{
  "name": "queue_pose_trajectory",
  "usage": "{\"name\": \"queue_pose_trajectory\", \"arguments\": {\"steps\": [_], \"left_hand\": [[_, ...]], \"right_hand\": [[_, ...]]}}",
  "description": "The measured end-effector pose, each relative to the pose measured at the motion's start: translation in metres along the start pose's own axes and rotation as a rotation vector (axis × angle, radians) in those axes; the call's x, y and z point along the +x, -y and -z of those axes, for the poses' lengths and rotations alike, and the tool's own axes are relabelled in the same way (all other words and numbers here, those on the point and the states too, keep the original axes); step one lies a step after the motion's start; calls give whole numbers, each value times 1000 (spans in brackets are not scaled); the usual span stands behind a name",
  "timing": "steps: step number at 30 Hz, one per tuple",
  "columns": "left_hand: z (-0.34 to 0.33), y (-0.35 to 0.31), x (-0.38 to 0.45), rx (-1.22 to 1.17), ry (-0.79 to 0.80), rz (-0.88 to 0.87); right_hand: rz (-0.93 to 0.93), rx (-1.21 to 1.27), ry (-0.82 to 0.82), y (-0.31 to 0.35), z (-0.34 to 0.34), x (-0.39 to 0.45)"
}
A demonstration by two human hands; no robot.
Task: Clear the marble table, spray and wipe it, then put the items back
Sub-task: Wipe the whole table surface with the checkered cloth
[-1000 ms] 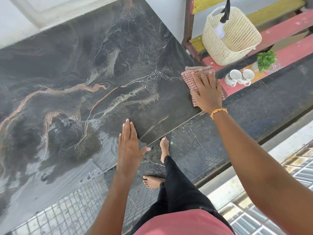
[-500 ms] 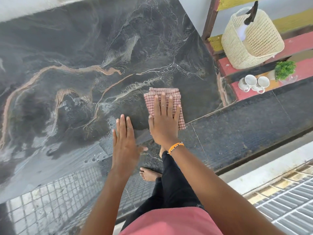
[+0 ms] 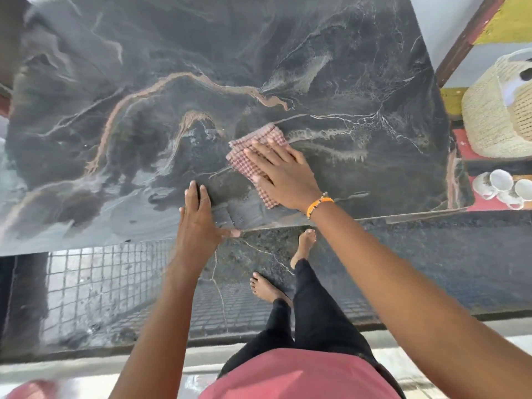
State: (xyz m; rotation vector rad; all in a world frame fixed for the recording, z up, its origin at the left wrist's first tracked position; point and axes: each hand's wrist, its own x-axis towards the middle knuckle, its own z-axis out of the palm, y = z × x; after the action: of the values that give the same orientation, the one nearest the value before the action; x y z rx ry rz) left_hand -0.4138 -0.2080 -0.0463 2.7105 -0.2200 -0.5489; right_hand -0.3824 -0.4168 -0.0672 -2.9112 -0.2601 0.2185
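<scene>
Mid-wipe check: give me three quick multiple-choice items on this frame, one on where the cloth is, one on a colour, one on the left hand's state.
1. Where is the cloth?
A. In the basket
B. On the marble table under the right hand
C. On the floor

2. What colour is the wristband?
A. Orange
B. Blue
C. Green

3. How is the left hand?
A. Gripping a mug
B. Clenched in a fist
C. Flat on the table edge

Answers: 1 B, the palm presses it on the marble; 2 A, orange at the right wrist; 3 C, fingers straight, holding nothing.
</scene>
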Motion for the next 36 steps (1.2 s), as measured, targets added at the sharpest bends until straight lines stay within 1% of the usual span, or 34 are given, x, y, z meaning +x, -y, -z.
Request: {"name": "queue_pose_trajectory", "arguments": {"steps": [5, 8, 11, 16, 18, 21, 27, 31, 33, 36], "left_hand": [[-1, 3, -2, -26, -41, -21], [-1, 2, -1, -2, -51, -12], [0, 1, 1, 14, -60, -16], [-1, 2, 2, 85, -58, -12], [1, 2, 3, 84, -24, -12], [7, 5, 11, 9, 22, -17], [36, 24, 47, -13, -35, 35], [55, 39, 80, -46, -45, 98], [61, 42, 90, -53, -5, 117], [65, 42, 95, -45, 39, 131]], "right_hand": [[-268, -53, -92, -6, -5, -51], [-402, -71, -109, 17, -15, -74], [-468, -60, -76, 48, -23, -72], [-419, -22, -42, 85, -30, -38], [-427, -13, -50, 89, -30, -23], [-448, 22, -54, 86, -26, 10], [-450, 50, -101, 57, -11, 99], [-349, 33, -115, 36, 1, 159], [-286, 43, -98, 29, 8, 185], [-140, 19, -72, 27, 17, 219]]}}
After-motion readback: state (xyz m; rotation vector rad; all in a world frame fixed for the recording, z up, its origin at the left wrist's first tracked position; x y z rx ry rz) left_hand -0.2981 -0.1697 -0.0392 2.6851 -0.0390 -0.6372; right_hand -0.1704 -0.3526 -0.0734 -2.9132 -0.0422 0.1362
